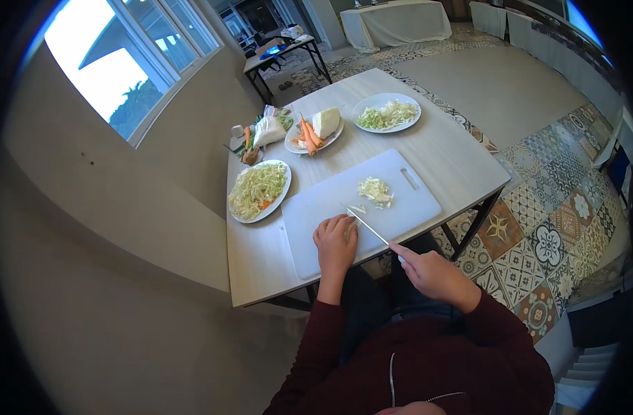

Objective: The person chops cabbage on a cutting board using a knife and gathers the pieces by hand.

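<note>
My right hand [430, 273] grips a kitchen knife [369, 229] by its handle, the thin blade slanting up and left over the white cutting board [309, 242]. Beside the blade, the curled fingers of my left hand [336, 242] press down on a pale piece of cabbage that they mostly hide. A few cut slivers lie by the knife tip. Farther up the board sits a small heap of chopped cabbage [376, 192].
A plate of shredded cabbage [259, 190] with orange bits stands left of the board. Behind it are carrots [309, 136] and a cabbage chunk [326, 122] on a plate, a white bag [268, 130], and another plate of cut cabbage [387, 115]. A wall borders the table's left.
</note>
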### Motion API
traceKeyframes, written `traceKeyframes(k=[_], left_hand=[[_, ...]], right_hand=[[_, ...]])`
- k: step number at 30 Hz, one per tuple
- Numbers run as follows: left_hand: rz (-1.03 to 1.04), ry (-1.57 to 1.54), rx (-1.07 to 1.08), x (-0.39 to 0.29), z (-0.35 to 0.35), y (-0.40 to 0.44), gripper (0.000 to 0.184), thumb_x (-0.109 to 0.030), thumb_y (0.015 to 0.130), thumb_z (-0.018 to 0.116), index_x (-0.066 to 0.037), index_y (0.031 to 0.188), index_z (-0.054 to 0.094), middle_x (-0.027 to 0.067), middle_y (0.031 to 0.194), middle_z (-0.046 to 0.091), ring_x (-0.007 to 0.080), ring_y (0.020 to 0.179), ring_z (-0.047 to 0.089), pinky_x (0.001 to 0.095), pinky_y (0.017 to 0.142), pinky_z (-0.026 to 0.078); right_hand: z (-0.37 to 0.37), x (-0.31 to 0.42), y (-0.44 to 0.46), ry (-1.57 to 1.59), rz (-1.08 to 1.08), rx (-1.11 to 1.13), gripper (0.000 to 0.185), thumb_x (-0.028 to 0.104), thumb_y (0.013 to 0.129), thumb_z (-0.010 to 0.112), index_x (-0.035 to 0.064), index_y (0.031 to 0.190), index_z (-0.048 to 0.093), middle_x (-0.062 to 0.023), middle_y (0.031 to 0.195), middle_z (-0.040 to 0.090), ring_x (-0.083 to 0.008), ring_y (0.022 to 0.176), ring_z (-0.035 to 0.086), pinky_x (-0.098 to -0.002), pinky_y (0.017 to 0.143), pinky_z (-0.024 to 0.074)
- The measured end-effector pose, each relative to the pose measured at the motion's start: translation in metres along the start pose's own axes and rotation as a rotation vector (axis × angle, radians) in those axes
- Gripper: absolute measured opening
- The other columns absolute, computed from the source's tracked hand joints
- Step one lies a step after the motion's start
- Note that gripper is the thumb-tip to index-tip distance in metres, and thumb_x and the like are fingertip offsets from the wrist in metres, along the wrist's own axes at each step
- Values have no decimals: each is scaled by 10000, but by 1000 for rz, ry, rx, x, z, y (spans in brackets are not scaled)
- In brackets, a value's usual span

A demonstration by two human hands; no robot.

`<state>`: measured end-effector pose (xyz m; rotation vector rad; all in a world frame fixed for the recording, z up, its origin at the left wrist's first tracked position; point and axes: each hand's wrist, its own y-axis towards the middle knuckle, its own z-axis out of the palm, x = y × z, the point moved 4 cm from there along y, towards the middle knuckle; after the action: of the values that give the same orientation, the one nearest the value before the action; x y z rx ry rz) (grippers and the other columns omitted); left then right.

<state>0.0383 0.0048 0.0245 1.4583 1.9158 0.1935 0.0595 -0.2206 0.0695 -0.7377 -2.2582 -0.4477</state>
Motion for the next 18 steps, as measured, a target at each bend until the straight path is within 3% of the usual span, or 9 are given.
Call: traceKeyframes(k=[18], left_hand=[[6, 24, -21, 3, 3, 0, 187, -192, 863, 683, -136, 1040, 699, 12, 1165, 681, 260, 1137, 564, 435, 1026, 351]], right_hand=[[-29, 26, -30, -87, 96, 151, 473, 144, 963, 499, 32, 1421, 464, -292, 721, 639, -463, 656, 639, -541, 664, 535]])
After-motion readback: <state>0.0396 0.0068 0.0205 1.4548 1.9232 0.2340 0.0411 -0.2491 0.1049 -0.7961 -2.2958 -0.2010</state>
